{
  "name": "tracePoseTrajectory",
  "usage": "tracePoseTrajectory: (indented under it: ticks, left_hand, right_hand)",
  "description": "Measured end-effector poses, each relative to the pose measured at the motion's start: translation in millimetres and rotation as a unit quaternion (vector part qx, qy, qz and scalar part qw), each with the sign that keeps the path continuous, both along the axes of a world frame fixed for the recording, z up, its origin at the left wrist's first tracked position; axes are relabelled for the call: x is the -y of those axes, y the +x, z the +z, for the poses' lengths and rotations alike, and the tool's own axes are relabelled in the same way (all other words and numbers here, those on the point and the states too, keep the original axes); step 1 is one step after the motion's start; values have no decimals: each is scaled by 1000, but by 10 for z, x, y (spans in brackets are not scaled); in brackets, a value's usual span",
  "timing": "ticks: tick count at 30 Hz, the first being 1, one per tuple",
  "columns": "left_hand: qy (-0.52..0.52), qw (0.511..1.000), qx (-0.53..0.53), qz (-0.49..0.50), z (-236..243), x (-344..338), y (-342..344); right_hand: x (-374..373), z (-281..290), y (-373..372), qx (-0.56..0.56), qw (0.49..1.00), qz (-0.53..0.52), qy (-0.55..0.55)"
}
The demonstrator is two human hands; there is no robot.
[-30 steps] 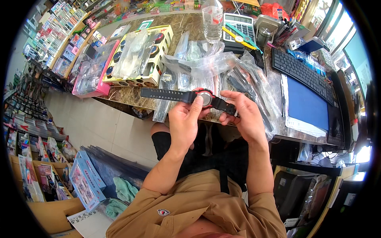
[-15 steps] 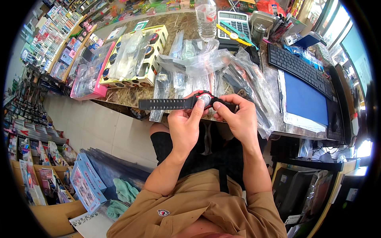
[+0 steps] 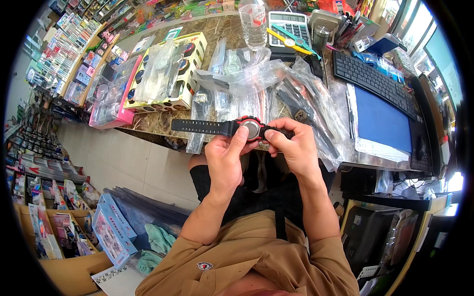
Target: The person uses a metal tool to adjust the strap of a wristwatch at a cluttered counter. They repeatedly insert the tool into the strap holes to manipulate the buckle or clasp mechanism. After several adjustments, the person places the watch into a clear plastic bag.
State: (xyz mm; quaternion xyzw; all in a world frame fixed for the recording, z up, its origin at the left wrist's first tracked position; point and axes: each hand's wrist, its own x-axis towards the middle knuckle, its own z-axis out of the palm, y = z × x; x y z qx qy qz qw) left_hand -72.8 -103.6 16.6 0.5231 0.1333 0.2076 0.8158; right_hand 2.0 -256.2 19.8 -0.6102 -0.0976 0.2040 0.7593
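A black wristwatch (image 3: 253, 129) with red trim and a round silvery metal disc faces up between my hands, just over the table's front edge. My left hand (image 3: 226, 160) grips its left side, with the thumb by the disc. From there the long perforated strap (image 3: 200, 127) stretches out to the left. My right hand (image 3: 294, 147) pinches the shorter strap end on the right between thumb and fingers. Behind the watch lie several clear plastic bags (image 3: 242, 79), some with straps or watches in them.
A yellow box (image 3: 200, 49) of watches and a pink-edged clear case (image 3: 123, 111) stand at left. A water bottle (image 3: 254, 29), calculator (image 3: 289, 22) and yellow-and-teal toy-like watches (image 3: 291, 42) sit at the back. On the right are a keyboard (image 3: 368, 81) and a blue folder (image 3: 382, 121).
My left thumb has shifted off the metal disc, so more of the disc and red trim shows. Both hands still hold the watch in nearly the same place.
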Motion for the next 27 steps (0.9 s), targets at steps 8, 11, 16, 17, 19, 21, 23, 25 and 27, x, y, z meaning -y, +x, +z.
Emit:
tracePoseTrajectory:
  ticks: [8, 11, 16, 17, 19, 21, 23, 25, 27]
  left_hand:
    - [113, 993, -3, 33, -14, 110, 22]
    - [308, 942, 50, 128, -145, 197, 1]
    - [448, 885, 25, 126, 11, 213, -33]
    - [448, 884, 24, 128, 6, 184, -30]
    - [153, 987, -49, 28, -11, 81, -20]
    - [22, 999, -23, -27, -51, -14, 54]
    - [-40, 997, -23, -67, 13, -54, 58]
    - [-59, 995, -17, -75, 15, -65, 56]
    - [-77, 993, -11, -83, 13, -67, 57]
  right_hand:
    - [-47, -5, -8, -5, 1000, -5, 14]
    - [-139, 5, -95, 88, 989, -72, -92]
    - [-168, 24, -151, 229, 946, -167, -160]
    - [-164, 26, -150, 267, 931, -173, -179]
    - [-90, 21, -87, 141, 978, -110, -103]
    - [-11, 2, -13, 10, 999, -44, -25]
    - [31, -43, 39, -30, 999, 1, 44]
    - [21, -49, 42, -34, 997, 0, 64]
    - [42, -43, 58, -48, 996, 14, 77]
